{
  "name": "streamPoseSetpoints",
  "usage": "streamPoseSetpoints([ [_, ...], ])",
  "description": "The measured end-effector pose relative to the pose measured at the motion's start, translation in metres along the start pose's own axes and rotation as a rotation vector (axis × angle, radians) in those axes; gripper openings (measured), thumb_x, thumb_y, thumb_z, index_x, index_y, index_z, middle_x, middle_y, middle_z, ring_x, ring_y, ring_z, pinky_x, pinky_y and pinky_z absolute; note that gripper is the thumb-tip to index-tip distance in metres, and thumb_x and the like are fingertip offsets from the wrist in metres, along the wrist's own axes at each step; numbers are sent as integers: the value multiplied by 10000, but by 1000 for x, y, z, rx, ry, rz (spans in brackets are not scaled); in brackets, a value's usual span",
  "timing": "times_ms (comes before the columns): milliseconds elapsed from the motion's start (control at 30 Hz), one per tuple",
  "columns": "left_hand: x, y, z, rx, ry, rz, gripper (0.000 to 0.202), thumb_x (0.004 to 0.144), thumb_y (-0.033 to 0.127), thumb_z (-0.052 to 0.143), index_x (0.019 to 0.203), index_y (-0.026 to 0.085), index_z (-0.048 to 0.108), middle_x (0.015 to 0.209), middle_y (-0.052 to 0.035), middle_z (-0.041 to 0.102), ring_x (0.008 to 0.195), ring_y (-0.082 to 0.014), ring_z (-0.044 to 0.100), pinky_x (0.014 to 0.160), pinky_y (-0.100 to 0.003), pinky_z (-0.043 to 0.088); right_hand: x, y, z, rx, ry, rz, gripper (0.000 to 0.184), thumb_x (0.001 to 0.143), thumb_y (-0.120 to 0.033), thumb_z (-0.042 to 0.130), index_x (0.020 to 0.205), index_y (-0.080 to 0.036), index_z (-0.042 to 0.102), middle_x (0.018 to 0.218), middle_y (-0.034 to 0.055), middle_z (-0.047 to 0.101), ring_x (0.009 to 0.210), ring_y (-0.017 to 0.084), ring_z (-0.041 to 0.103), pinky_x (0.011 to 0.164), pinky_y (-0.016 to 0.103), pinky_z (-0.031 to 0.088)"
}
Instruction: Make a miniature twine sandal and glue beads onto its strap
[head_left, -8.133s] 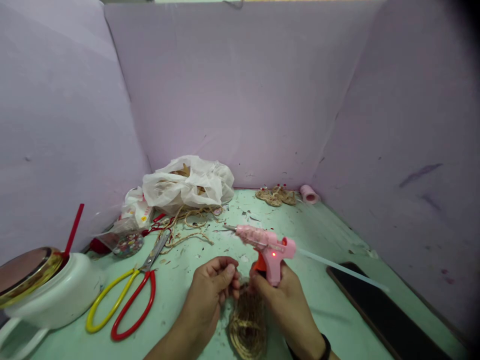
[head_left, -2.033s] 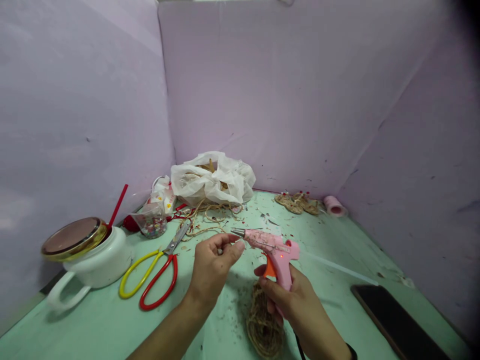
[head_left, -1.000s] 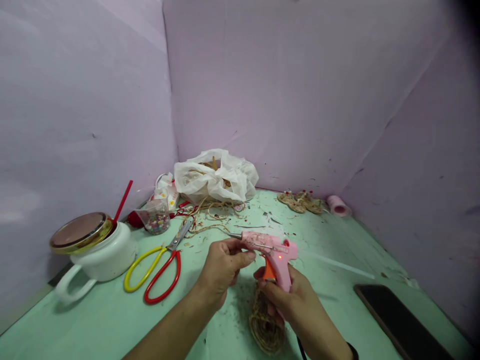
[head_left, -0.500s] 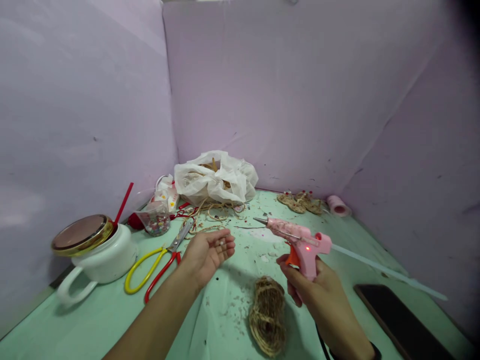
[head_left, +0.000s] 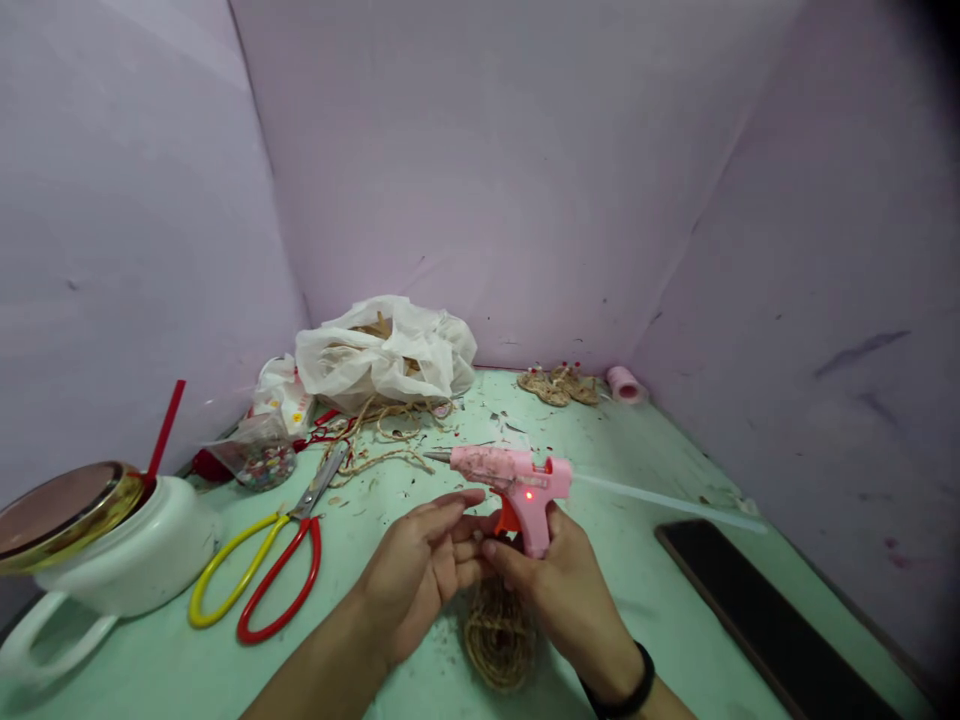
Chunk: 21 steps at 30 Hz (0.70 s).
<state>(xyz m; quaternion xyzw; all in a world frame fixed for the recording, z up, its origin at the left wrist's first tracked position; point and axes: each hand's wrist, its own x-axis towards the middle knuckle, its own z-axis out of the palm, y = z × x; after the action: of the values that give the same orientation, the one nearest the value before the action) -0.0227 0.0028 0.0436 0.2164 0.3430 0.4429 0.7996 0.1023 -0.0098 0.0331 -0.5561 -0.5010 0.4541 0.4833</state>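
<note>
My right hand (head_left: 559, 590) grips a pink hot glue gun (head_left: 510, 480) by its handle, nozzle pointing left, its red light on and a clear glue stick (head_left: 667, 497) trailing to the right. My left hand (head_left: 424, 570) lies palm up beside it, fingers loosely curled and touching the right hand's fingers just below the gun; I cannot see anything in it. A coiled jute rope piece (head_left: 495, 640) lies on the green table (head_left: 660, 600) under both hands.
Red and yellow scissors (head_left: 259, 570), a white pot with a gold lid (head_left: 97, 550), a bead cup (head_left: 259, 465), a white plastic bag (head_left: 382, 355) and loose twine (head_left: 382, 440) sit left. A dark phone (head_left: 757, 620) lies right. Small jute pieces (head_left: 559, 387) and a pink spool (head_left: 622, 385) stand by the back wall.
Half a second ago the hands were apart, the left palm open and the gun out to the right. Both have come together over the jute coil.
</note>
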Motion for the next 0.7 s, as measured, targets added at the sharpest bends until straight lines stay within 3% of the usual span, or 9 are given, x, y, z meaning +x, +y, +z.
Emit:
streamPoseSetpoints([
  [167, -4, 0, 1, 18, -60, 0, 368, 755, 5, 431, 1117, 73, 438, 894, -167, 661, 786, -195, 652, 732, -290, 487, 0, -1, -1, -9, 37, -7, 218, 605, -93, 607, 802, -170, 551, 714, 13, 673, 630, 176, 626, 555, 247, 488],
  [300, -3, -2, -1, 100, -55, 35, 353, 776, 34, 477, 1126, 73, 448, 949, -164, 650, 830, -198, 641, 762, -322, 496, 1, -2, -4, -15, 74, 25, 196, 626, -144, 627, 806, -158, 551, 711, 35, 680, 633, 194, 639, 547, 262, 498],
  [567, 4, -10, -4, 263, 52, 114, 359, 696, 70, 602, 1043, 61, 511, 909, -139, 646, 733, -162, 626, 635, -257, 516, 1, 1, 0, -29, 42, 15, 197, 609, -161, 642, 781, -162, 548, 674, 18, 655, 584, 172, 605, 497, 244, 466],
  [700, 7, -8, -4, 328, 111, 118, 560, 616, 44, 612, 1145, 81, 431, 904, -112, 622, 667, -148, 612, 559, -241, 505, -1, 5, 3, 21, -1, 36, 196, 613, -166, 643, 781, -174, 541, 634, -5, 626, 530, 147, 568, 455, 228, 434],
])
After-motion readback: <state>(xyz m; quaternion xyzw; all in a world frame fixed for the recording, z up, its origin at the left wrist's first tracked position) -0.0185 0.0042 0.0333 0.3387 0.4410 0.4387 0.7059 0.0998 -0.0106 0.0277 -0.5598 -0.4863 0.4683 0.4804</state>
